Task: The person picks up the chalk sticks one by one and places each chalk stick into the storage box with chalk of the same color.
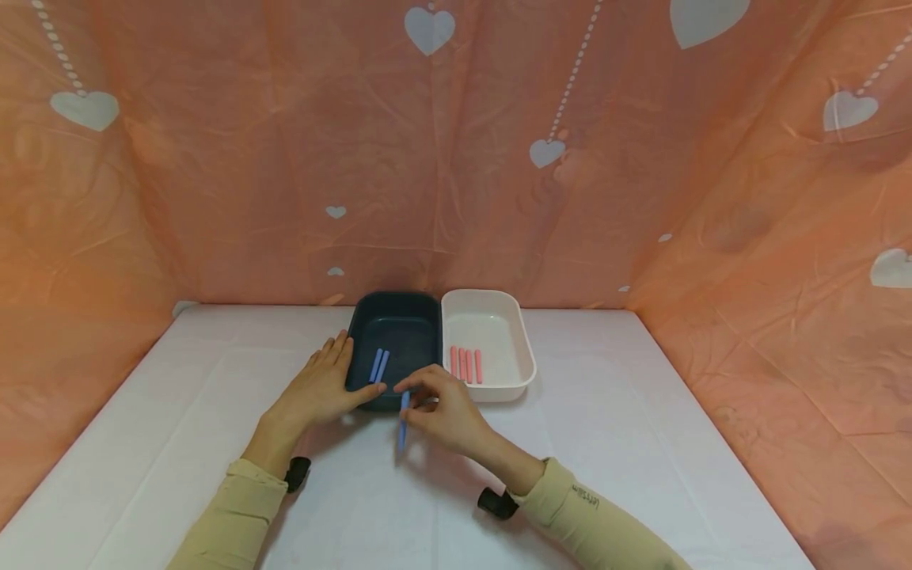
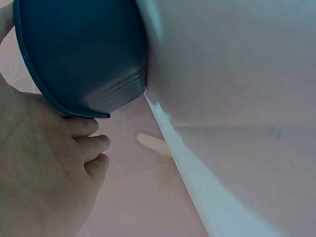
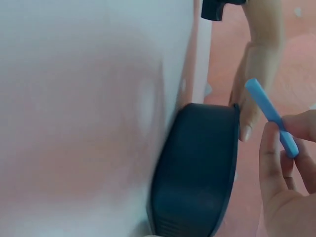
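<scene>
My right hand (image 1: 449,416) pinches a blue chalk stick (image 1: 404,419) between thumb and fingers, just in front of the dark tray's near rim. In the right wrist view this chalk (image 3: 269,111) slants, its upper end sticking out past the fingers. Against the left side of the dark tray (image 1: 419,340) lies my left hand (image 1: 324,384), fingers stretched along the wall and thumb over the near rim. The left wrist view shows the palm (image 2: 39,163) beside the tray's outer wall (image 2: 89,54). Two more blue chalk sticks (image 1: 379,366) lie side by side inside the dark tray.
A white tray (image 1: 499,332) stands right beside the dark one, with several pink chalk sticks (image 1: 466,366) in a row near its front. Both are at the back edge of a table with a white cloth (image 1: 606,443). An orange curtain (image 1: 442,174) with hearts hangs behind.
</scene>
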`<action>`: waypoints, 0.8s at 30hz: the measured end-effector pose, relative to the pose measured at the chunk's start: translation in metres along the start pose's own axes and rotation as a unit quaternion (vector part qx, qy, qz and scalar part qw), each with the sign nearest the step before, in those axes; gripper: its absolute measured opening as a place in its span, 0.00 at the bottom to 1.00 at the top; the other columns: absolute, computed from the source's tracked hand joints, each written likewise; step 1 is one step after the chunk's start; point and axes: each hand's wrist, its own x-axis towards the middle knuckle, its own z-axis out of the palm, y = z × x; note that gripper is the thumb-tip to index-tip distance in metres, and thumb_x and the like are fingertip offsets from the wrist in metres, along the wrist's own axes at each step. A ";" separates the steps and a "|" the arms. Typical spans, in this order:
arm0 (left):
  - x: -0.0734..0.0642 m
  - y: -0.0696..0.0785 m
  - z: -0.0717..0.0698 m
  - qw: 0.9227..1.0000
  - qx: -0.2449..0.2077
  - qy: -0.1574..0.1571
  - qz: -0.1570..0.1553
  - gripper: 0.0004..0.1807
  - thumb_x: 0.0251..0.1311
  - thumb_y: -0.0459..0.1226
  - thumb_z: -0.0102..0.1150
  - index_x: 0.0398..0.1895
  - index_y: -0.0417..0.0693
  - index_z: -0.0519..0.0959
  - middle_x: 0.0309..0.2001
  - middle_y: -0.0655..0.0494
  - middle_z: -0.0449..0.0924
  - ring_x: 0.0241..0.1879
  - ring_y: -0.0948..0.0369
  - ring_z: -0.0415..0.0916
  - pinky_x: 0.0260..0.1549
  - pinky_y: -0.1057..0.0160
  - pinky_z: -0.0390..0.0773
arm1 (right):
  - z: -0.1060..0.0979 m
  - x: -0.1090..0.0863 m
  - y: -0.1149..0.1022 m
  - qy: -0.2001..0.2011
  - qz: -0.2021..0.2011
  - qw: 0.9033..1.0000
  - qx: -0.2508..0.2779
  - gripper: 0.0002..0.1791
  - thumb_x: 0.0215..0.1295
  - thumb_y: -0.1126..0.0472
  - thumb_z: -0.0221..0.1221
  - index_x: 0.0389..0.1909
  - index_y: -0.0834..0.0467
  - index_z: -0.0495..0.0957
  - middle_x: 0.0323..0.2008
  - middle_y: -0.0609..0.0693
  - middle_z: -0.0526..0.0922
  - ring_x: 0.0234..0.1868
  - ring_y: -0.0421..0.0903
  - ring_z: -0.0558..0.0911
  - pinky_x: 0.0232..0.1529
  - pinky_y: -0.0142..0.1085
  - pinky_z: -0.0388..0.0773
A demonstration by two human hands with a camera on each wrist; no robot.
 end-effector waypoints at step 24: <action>0.002 -0.004 0.001 1.000 -0.007 -0.014 -0.005 0.65 0.65 0.71 0.52 0.80 0.24 0.45 0.82 0.29 0.38 0.80 0.33 0.38 0.77 0.34 0.44 | -0.017 0.045 0.007 0.104 0.017 0.994 -0.007 0.17 0.63 0.71 0.66 0.53 0.62 0.86 0.49 0.56 0.81 0.46 0.50 0.87 0.47 0.34 0.85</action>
